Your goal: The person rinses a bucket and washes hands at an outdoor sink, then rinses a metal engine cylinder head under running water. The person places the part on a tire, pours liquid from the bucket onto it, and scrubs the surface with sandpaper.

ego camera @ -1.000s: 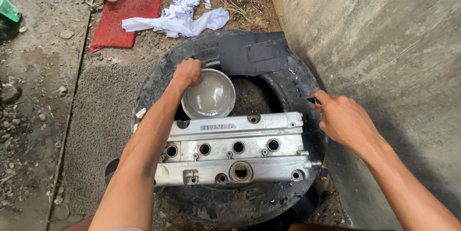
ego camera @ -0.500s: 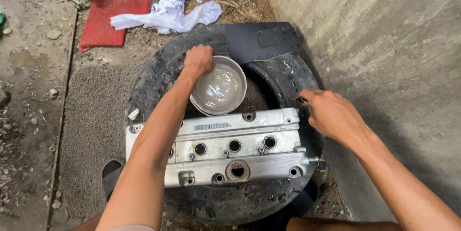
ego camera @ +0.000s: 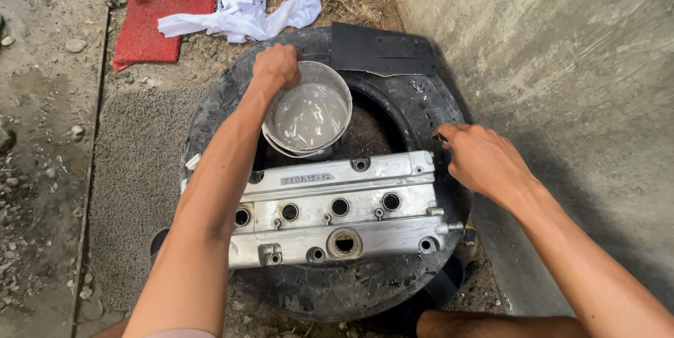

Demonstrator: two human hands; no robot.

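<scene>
hands work over a tyre (ego camera: 210, 120) lying flat on the ground, which serves as a soft cradle: a silver engine cover (ego camera: 337, 215) lies across its near half, spanning the hole, so it sits raised and steady without scraping on concrete. left hand (ego camera: 276, 68) is clenched on the far rim of a small bowl (ego camera: 312, 117), grasping it from above and tipping it toward the cover; the bowl holds a cloudy, pale liquid and hangs over the tyre's hole, just beyond the cover's far edge, touching nothing else that i can see. held that way, any spill would fall into the hole or on the metal. right hand (ego camera: 484, 159) rests at the cover's right end, on the tyre's wall, fingers curled down; it seems to pinch something dark and small at its fingertips, but i cannot tell what, nor whether it really grips. a dark flat sheet (ego camera: 382, 50) lies over the tyre's far side. beyond it a white rag (ego camera: 242, 11) lies crumpled on the dirt, partly on a red mat (ego camera: 168, 1), within reach. a concrete wall (ego camera: 562, 64) rises close on the right, and a grey mat (ego camera: 133, 183) lies left of the tyre.
</scene>
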